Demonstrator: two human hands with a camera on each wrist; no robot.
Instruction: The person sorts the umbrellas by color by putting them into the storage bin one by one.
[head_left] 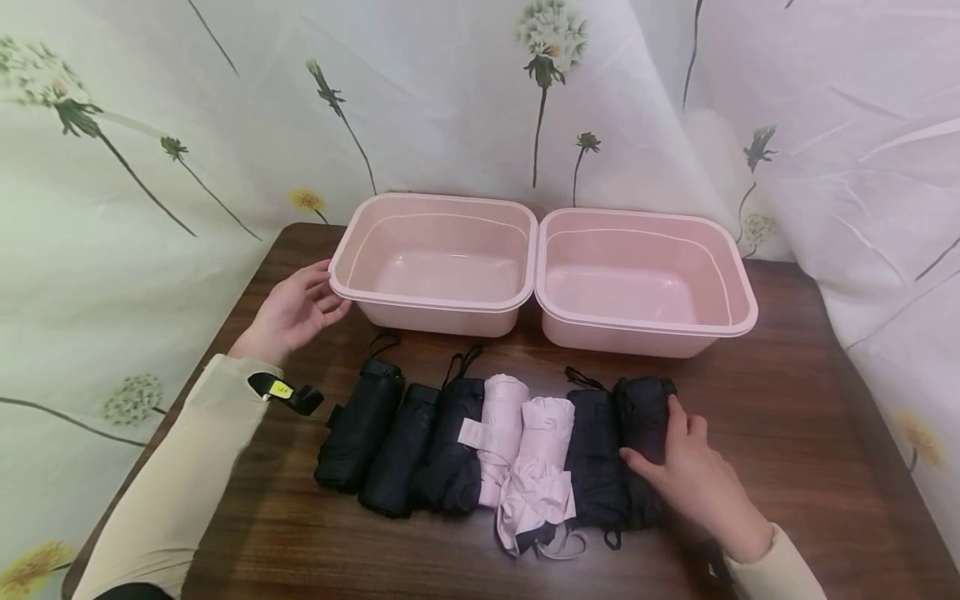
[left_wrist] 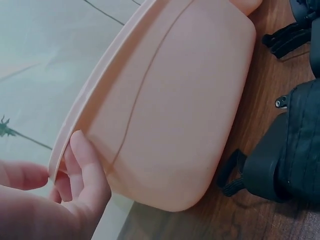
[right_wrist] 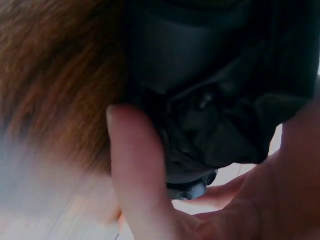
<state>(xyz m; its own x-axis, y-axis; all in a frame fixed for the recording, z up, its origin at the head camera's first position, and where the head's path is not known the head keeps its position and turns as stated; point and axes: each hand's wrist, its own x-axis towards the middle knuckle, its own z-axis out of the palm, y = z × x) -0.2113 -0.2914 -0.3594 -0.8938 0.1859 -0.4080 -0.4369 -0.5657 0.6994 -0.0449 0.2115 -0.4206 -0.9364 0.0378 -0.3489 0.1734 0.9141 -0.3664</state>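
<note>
The left hand (left_wrist: 55, 207) pinches a tub (left_wrist: 170, 95) by its rim; the right hand (head_left: 701, 483) grasps a black umbrella (head_left: 643, 417). Only the head view shows all seven.

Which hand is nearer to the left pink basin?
Left hand: it pinches the left basin by its rim. Right hand is farther, gripping the rightmost black umbrella.
</note>
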